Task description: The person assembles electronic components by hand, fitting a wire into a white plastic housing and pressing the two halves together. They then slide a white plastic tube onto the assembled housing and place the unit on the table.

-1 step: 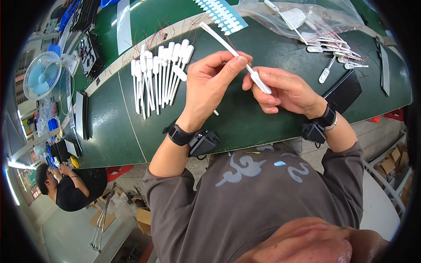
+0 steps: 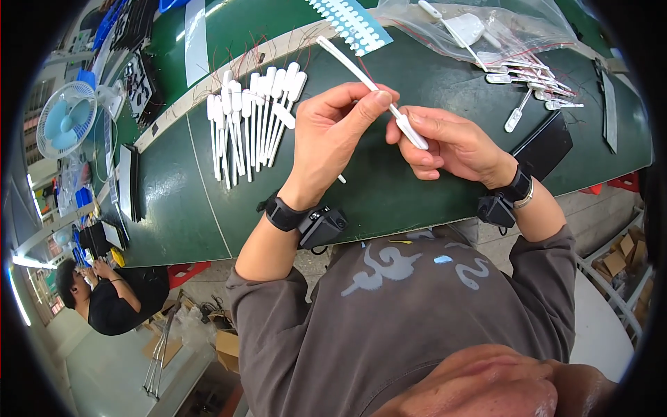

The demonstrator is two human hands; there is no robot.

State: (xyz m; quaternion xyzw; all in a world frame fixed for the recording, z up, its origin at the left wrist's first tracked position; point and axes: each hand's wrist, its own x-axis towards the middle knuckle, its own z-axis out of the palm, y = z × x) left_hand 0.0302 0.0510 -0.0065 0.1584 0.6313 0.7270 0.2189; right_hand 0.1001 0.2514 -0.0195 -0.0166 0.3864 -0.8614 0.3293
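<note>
Left hand (image 2: 332,135): pinching the white strip (image 2: 372,90) near its middle, above the green table (image 2: 389,187).
Right hand (image 2: 445,142): fingers closed round the strip's lower end.
Finished strips (image 2: 250,121): in a row, left of the grip.
Plastic bag (image 2: 486,31): beyond, to the right.

Left of the hands a small blue desk fan (image 2: 66,119) stands at the green table's (image 2: 389,201) edge, a clear plastic bag (image 2: 486,28) lies beyond them, and a seated person (image 2: 104,295) works below-left.
</note>
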